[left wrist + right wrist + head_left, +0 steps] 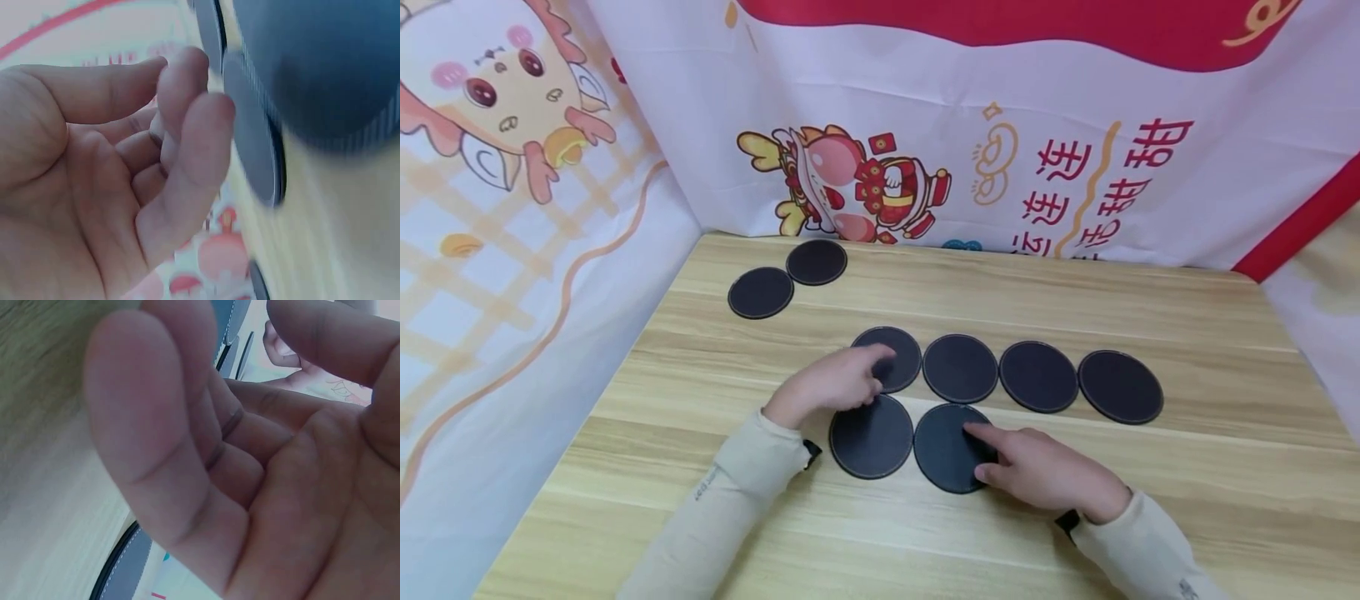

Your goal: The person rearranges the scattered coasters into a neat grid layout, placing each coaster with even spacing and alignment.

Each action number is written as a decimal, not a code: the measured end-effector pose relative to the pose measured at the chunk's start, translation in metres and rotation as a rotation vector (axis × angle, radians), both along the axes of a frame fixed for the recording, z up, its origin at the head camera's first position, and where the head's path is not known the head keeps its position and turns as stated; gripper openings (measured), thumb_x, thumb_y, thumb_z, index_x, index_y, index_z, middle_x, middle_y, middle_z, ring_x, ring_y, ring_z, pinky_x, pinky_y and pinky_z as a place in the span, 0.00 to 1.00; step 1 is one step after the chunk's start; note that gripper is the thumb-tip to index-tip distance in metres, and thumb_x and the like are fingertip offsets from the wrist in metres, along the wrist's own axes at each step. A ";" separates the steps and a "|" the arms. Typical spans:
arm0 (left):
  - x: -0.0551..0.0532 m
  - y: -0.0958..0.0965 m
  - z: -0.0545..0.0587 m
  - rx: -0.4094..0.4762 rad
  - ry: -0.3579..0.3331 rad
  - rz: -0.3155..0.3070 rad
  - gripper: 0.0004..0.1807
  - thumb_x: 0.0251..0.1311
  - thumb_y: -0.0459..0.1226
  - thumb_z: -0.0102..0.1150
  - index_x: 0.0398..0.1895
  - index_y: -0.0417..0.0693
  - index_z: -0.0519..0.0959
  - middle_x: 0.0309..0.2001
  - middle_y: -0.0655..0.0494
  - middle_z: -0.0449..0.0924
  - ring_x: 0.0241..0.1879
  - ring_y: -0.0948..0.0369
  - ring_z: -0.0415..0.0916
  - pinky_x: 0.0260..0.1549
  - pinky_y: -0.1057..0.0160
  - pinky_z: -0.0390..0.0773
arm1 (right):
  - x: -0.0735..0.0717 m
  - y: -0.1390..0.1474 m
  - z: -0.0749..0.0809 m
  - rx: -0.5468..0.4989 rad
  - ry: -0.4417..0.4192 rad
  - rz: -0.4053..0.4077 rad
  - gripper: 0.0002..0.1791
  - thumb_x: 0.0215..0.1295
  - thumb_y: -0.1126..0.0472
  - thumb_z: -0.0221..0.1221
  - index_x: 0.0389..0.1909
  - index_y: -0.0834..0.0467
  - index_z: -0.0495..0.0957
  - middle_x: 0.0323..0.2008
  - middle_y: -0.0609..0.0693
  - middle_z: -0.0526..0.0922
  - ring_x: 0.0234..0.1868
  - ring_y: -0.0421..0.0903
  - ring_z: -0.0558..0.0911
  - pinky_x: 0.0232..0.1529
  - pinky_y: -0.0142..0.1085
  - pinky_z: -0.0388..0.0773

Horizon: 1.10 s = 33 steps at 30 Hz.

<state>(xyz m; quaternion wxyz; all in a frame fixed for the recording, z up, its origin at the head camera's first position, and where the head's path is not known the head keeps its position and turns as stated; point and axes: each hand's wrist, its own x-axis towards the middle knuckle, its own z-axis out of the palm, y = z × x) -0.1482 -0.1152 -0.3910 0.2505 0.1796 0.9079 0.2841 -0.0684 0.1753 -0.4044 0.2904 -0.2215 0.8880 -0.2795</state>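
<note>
Black round coasters with stitched rims lie flat on a wooden table. In the head view my left hand (837, 382) has its index finger stretched over the leftmost coaster (907, 368) of the back row; whether it touches cannot be told. My right hand (1051, 468) rests its index finger and thumb at the right coaster (942, 454) of the front row. The left coaster (871, 442) of that row lies beside it, just below my left fingers. Neither palm holds anything: the left wrist view shows loosely bent fingers (203, 137), as does the right wrist view.
The back row continues rightward with a second coaster (960, 368), a third (1038, 376) and an end one (1121, 387). Two more coasters, one nearer (761, 292) and one farther (817, 262), touch at the table's back left. A printed cloth (880, 100) hangs behind the table (647, 467).
</note>
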 end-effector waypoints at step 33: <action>-0.052 -0.121 -0.025 -0.305 0.166 0.408 0.31 0.64 0.35 0.55 0.69 0.29 0.65 0.60 0.24 0.63 0.53 0.37 0.74 0.51 0.39 0.75 | -0.115 -0.120 0.046 -0.122 0.007 -0.045 0.27 0.78 0.58 0.53 0.74 0.60 0.65 0.46 0.59 0.81 0.29 0.49 0.81 0.31 0.40 0.82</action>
